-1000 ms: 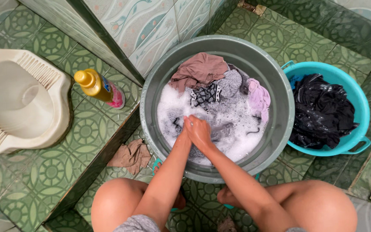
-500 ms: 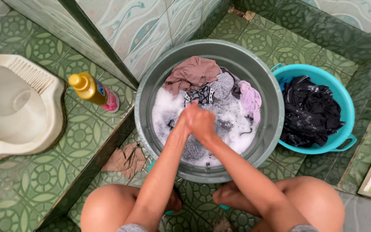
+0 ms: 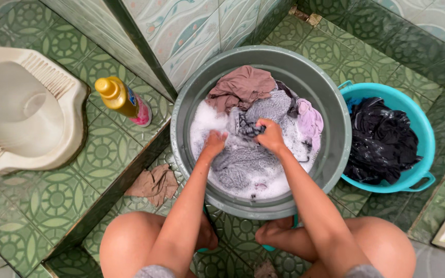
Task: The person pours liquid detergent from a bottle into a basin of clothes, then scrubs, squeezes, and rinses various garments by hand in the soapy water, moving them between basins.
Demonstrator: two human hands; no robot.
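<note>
Grey garment (image 3: 243, 164) sits mid-suds in the grey basin (image 3: 336, 154) — left hand (image 3: 215, 142) and right hand (image 3: 271, 135) apart, each clamped on its wet cloth. Basin jammed between wall and one teal tub (image 3: 426, 128); open floor left — one yellow bottle (image 3: 122, 101), one brown rag (image 3: 154, 183).

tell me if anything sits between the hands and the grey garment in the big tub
Nothing visible does. The left hand and the right hand both already grip the grey garment in the foam of the grey tub.
</note>
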